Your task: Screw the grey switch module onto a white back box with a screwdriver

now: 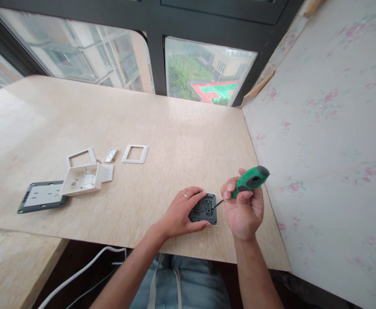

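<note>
Dark switch module [203,209] pinned flat at table's [175,128] 5 o'clock edge by left hand [183,210], palm down; green screwdriver [250,180] clenched in right hand [244,208], tip entering from 2 o'clock. Blade best seated squarely, module held firm

The switch module [203,209] lies on the table [162,128] near its front edge, between the left hand [183,210] and the right hand [244,206]. The screwdriver [250,180] reaches it from the right. Well apart to the left sits a box [81,178], with a plate [42,195] just left of it and a frame [135,153] behind on its right.
</note>
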Tool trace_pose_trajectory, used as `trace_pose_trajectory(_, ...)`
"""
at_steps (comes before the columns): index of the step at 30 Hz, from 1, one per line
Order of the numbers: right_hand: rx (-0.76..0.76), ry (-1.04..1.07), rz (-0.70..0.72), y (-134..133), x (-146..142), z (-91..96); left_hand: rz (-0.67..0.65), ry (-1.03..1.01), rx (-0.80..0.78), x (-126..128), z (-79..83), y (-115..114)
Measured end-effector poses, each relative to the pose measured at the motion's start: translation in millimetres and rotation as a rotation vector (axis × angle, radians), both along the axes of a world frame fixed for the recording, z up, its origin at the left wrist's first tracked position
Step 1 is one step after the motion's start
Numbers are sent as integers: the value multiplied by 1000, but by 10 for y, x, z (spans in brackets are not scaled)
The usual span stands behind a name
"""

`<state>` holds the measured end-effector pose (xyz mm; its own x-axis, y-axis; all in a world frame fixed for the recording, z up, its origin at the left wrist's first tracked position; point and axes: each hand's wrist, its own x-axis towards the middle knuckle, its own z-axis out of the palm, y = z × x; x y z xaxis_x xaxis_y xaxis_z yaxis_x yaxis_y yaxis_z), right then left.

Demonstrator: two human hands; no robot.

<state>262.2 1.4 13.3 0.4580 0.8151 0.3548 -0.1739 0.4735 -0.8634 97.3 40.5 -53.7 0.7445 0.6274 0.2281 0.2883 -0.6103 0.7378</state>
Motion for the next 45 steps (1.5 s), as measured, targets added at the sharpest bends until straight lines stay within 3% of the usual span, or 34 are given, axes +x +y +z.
trace_pose_trajectory(39, 58, -98, -18, -106, -62, -95, 5, -3, -10, 15, 63, -2)
trace_pose_trajectory(45, 53, -131, -108, -126, -85, -68, 5, 0, -11, 13, 63, -5)
